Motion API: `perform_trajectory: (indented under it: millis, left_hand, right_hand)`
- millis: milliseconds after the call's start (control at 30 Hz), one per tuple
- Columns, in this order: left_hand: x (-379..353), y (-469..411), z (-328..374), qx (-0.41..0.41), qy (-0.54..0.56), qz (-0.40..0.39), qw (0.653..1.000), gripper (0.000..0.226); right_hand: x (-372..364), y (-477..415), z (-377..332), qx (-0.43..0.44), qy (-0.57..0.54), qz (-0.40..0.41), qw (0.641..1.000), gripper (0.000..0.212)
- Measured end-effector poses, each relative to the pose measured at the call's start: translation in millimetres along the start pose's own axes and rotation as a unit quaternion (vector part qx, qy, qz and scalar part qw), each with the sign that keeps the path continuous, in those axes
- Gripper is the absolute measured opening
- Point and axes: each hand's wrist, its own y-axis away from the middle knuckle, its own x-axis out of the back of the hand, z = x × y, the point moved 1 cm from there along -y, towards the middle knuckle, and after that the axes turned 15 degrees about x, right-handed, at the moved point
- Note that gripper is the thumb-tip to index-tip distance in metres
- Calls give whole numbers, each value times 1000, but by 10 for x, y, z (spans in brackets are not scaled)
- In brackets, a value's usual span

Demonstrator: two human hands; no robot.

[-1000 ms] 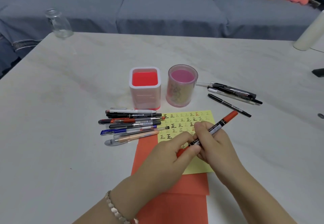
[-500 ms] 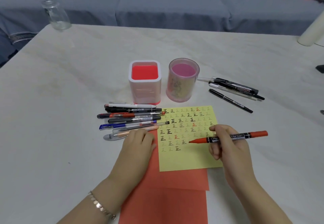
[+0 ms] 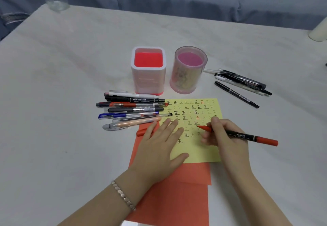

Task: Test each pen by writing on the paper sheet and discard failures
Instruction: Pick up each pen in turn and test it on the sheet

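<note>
step: testing the red marker [image 3: 245, 135] | right hand [image 3: 228, 137]: my fingers pinch it, tip at the yellow sheet [image 3: 196, 153], mid rows | left hand [image 3: 159, 146]: fingers straight, pressing the sheet flat on the bench [image 3: 70, 102] | next, I judge: light stroke in a blank cell, then check the ink

The left hand [image 3: 159, 148] lies flat, palm down, its 4 fingers straight and slightly spread, the thumb splayed out to the right. Its forearm comes in from the lower left, with a bracelet [image 3: 123, 196] at the wrist. The right hand [image 3: 224, 137] is curled, thumb and fingers pinching a red marker [image 3: 247, 136] near its tip. Its forearm comes in from the lower right.
</note>
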Motion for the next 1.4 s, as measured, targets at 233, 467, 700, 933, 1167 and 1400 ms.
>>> perform_trajectory:
  millis: [233, 467, 700, 933, 1167, 1400]
  left_hand:
    - [-35, -8, -1, 1, 26, 32, 999, 61]
    - [-52, -11, 0, 3, 39, 57, 998, 62]
    - [-51, -10, 2, 5, 37, 58, 998, 61]
    - [-52, -7, 4, 4, 35, 59, 998, 61]
    - [-50, -4, 9, 5, 40, 64, 997, 60]
    - [-40, 0, 8, 8, 41, 60, 997, 61]
  right_hand:
    - [-164, -10, 247, 49, 108, 46, 992, 48]
    - [-263, 51, 409, 84, 131, 77, 985, 37]
    - [-273, 51, 415, 103, 139, 65, 983, 35]
    - [-271, 44, 444, 110, 160, 58, 979, 35]
    - [-269, 47, 453, 123, 181, 55, 974, 34]
    - [-251, 40, 459, 110, 165, 67, 978, 34]
